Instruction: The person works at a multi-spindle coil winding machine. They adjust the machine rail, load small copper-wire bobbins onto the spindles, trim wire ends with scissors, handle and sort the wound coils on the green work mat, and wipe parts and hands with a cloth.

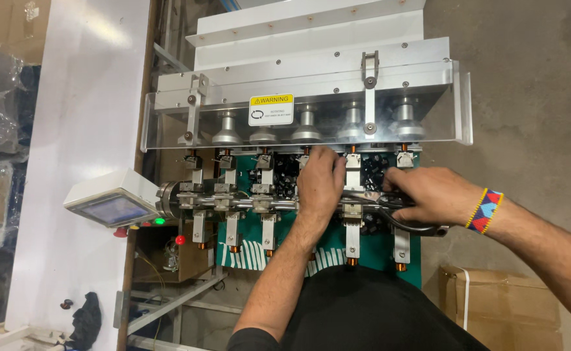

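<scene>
Seen from above, we work at a multi-head machine (298, 195): our left hand (320, 185) lies spread, fingers loose, over the horizontal steel shaft (233, 203) near picture centre, while our right hand (428, 195), at three o'clock from it, is clenched around the black handles of what look like scissors or pliers (415, 224); the working tip is hidden between the hands, so we cannot be sure which. The tool looks stiff, light and hard, best held by its looped handles as now. Beneath the fingers sit heaps of small black parts (373, 170), probably light, loose and easily scattered. Room is tight: a clear guard (311, 123) with a yellow caution label (271, 109) overhangs at twelve o'clock, upright steel brackets (353, 227) with copper-coloured tips flank each hand, and a grey control box (113, 203) with a red knob juts out at nine o'clock. Open space lies only toward six o'clock, near our body, and at four o'clock above a cardboard box (500, 305). A beaded wristband (485, 211) circles the right wrist.
</scene>
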